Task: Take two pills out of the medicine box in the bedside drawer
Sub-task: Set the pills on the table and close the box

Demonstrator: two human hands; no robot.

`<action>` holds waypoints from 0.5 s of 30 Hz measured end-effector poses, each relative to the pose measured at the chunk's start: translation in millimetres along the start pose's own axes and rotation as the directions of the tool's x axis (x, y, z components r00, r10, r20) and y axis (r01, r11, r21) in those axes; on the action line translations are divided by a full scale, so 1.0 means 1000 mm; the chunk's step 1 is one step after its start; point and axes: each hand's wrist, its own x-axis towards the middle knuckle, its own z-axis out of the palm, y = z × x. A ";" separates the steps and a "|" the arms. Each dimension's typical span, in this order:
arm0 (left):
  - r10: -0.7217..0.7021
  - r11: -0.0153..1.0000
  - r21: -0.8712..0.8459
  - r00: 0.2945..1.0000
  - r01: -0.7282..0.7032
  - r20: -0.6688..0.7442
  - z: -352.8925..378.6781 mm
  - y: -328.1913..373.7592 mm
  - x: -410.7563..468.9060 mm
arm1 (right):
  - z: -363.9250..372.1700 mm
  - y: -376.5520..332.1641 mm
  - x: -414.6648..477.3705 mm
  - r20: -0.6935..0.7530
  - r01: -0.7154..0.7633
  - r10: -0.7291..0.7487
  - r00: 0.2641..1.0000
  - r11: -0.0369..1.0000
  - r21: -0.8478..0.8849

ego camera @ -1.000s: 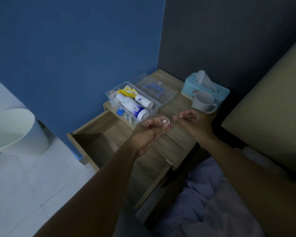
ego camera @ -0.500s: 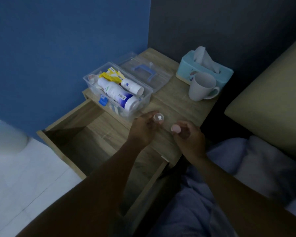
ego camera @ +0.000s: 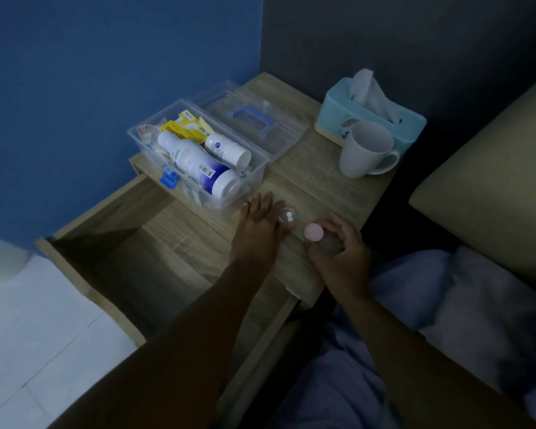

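The clear medicine box stands open on the bedside table, holding white bottles and yellow packets. Just in front of it, my left hand rests low on the table top. Its thumb and forefinger pinch a small clear cap with two white pills in it. My right hand is closed around a small bottle with a pink lid, right of the cap at the table's front edge. The drawer below is pulled out, and its inside looks dark.
The box's clear lid with a blue handle lies behind the box. A white mug and a teal tissue box stand at the back right. A beige cushion and a bed blanket are at the right.
Both hands have come down from the air to the table top. The left hand brought the clear cap with the pills down, and the right hand now shows the pink-lidded bottle.
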 end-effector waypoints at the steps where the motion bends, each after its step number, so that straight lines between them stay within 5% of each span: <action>1: -0.008 1.000 0.007 1.000 0.008 0.013 -0.001 0.000 0.000 | 0.000 0.000 0.000 0.009 -0.011 0.011 1.000 1.000 0.011; 7: 0.004 1.000 -0.020 0.994 -0.002 0.106 -0.017 0.005 -0.014 | -0.004 0.000 0.001 0.043 -0.041 0.038 0.998 0.997 0.068; 11: -0.020 0.961 0.277 0.991 -0.018 0.134 -0.019 0.005 -0.048 | -0.009 -0.004 0.011 0.115 -0.138 0.120 0.986 0.977 0.161; 15: -0.031 0.928 0.370 0.985 -0.034 0.169 -0.024 0.008 -0.065 | -0.021 -0.016 0.030 0.054 -0.147 0.140 0.989 0.974 0.170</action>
